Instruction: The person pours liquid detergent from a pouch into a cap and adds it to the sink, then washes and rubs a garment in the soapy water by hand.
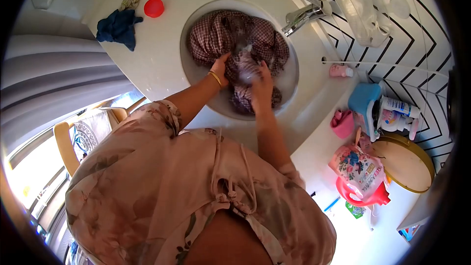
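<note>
A dark red checked cloth (pixel 211 37) lies bunched and wet in the round white sink (pixel 191 76). My left hand (pixel 220 70), with a yellow bangle at the wrist, is closed on the cloth's left side. On the right, my right hand (pixel 262 88) grips the cloth near the middle of the sink; its fingers are partly blurred by motion. Between the two hands a bunched part of the cloth looks wet and smeared. The chrome faucet (pixel 301 17) reaches over the sink's upper right edge.
A red round lid (pixel 153 8) and a dark blue cloth (pixel 119 27) lie on the counter at upper left. To the right are a small pink bottle (pixel 340 71), a blue container (pixel 364 98), a pink cup (pixel 342 123), a floral bag (pixel 360 169) and a round tray (pixel 428 167).
</note>
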`<state>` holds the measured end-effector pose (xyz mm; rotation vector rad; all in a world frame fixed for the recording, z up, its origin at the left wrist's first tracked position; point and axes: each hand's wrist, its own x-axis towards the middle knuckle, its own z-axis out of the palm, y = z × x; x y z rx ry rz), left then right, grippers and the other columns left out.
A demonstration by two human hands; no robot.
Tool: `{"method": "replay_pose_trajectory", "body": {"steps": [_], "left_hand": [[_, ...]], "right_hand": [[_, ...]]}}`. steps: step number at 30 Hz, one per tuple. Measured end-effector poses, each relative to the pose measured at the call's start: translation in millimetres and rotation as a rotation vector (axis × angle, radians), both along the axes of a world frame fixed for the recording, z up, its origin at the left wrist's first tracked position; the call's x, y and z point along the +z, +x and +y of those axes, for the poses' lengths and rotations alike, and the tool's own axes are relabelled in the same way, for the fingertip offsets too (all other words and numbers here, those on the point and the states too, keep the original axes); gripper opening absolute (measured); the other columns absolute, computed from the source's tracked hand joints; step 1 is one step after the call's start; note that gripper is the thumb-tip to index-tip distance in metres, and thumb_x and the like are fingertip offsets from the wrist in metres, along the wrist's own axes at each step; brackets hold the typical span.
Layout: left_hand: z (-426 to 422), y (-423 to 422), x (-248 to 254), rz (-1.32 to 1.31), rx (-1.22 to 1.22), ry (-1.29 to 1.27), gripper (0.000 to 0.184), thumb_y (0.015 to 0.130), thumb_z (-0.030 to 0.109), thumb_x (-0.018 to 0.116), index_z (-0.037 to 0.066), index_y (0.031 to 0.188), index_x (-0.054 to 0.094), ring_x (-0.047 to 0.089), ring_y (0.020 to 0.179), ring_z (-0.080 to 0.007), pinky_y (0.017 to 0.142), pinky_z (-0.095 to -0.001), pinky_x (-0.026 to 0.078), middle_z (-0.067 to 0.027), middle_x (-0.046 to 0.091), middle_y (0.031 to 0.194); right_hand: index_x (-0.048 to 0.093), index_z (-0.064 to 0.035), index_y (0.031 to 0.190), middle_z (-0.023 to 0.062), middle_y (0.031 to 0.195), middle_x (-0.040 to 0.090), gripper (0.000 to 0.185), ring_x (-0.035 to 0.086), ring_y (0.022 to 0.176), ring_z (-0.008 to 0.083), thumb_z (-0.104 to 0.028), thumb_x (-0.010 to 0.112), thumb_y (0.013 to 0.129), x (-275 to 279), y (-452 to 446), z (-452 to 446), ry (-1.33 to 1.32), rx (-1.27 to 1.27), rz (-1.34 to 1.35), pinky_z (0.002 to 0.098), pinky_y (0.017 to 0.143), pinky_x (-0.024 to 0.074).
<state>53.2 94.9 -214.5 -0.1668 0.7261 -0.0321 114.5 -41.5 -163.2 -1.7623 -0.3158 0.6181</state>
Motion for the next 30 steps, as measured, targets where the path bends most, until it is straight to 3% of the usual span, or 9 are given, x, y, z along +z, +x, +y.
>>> {"method": "replay_pose_trajectory", "body": {"steps": [3,7,9,12,21,25,27,29,30], "left_hand": [[-4.5,1.6,26.5,0.008,-0.038,0.094,0.035,0.087,0.031,0.047,0.006,0.11,0.056,0.051,0.107,-0.0241,0.097,-0.039,0.036,-0.0095,0.054,0.116],[-1.1,-2.2,12.9,-0.029,-0.103,0.294,0.027,0.089,0.022,0.045,0.005,0.105,0.057,0.057,0.096,-0.0221,0.089,-0.0367,0.044,-0.0084,0.06,0.105],[-0.9,-10.1,39.9,0.029,-0.153,0.45,0.026,0.088,0.018,0.045,0.003,0.105,0.057,0.059,0.093,-0.0229,0.087,-0.0386,0.047,-0.0092,0.062,0.103],[10.1,-9.6,36.8,0.025,-0.125,0.517,0.027,0.086,0.019,0.049,0.002,0.104,0.057,0.059,0.095,-0.0233,0.088,-0.0395,0.046,-0.0098,0.062,0.102],[-14.4,-13.0,38.3,-0.031,-0.101,0.378,0.023,0.083,0.023,0.051,0.005,0.094,0.06,0.059,0.087,-0.0219,0.082,-0.036,0.047,-0.0072,0.062,0.098],[-28.0,-8.3,29.1,0.029,-0.168,0.478,0.027,0.084,0.022,0.051,0.003,0.102,0.059,0.058,0.094,-0.0218,0.087,-0.0343,0.045,-0.007,0.062,0.103],[-22.8,-3.0,-9.0,0.093,-0.171,0.48,0.031,0.083,0.023,0.051,0.005,0.108,0.057,0.057,0.098,-0.0231,0.089,-0.0333,0.044,-0.0082,0.06,0.107],[-16.7,-17.8,-76.7,0.012,-0.357,1.356,0.032,0.083,0.024,0.053,0.008,0.109,0.058,0.057,0.097,-0.0233,0.089,-0.0342,0.044,-0.0085,0.06,0.108],[-17.1,-12.3,-91.7,0.014,-0.323,1.005,0.033,0.082,0.027,0.054,0.009,0.11,0.058,0.055,0.099,-0.023,0.09,-0.0345,0.043,-0.0083,0.059,0.11]], "right_hand": [[0.056,-0.0035,0.102,0.0239,0.121,0.046,0.027,0.051,0.098,0.0355,-0.017,0.056,0.079,56.6,-49.4,27.3,-0.25,0.235,-0.923,0.0395,0.082,0.0434],[0.056,-0.0022,0.097,0.0232,0.108,0.054,0.028,0.056,0.086,0.038,-0.025,0.055,0.081,-33.2,-12.8,39.5,-0.419,0.06,-1.147,0.043,0.074,0.0462],[0.052,-0.0002,0.106,0.0222,0.103,0.056,0.036,0.056,0.087,0.0384,-0.029,0.052,0.084,-2.0,29.2,51.1,-0.565,0.121,-0.304,0.0432,0.074,0.0453],[0.05,0.001,0.112,0.0228,0.102,0.056,0.041,0.055,0.089,0.0382,-0.031,0.052,0.086,7.2,36.2,59.3,-0.416,-0.05,0.098,0.0432,0.077,0.0436],[0.055,0.0031,0.099,0.0209,0.09,0.053,0.036,0.052,0.086,0.038,-0.028,0.055,0.081,12.4,-31.6,29.0,-0.359,0.255,-1.113,0.0441,0.081,0.0431],[0.055,0.0056,0.103,0.0235,0.112,0.054,0.045,0.05,0.105,0.0394,-0.034,0.054,0.083,-4.8,65.2,24.0,-0.504,0.048,0.392,0.0416,0.087,0.0419],[0.054,0.0056,0.105,0.0224,0.11,0.055,0.05,0.051,0.104,0.0383,-0.037,0.058,0.079,-6.1,63.5,24.6,-0.435,-0.159,0.415,0.0415,0.087,0.0426],[0.053,0.0053,0.107,0.0225,0.109,0.056,0.054,0.052,0.103,0.0377,-0.038,0.061,0.076,-11.8,44.1,13.7,-0.496,-0.122,0.175,0.0422,0.086,0.0432],[0.051,0.005,0.109,0.0232,0.109,0.055,0.057,0.052,0.103,0.0378,-0.039,0.062,0.075,-14.2,29.8,9.0,-0.568,0.022,-0.084,0.043,0.085,0.0436]]}}
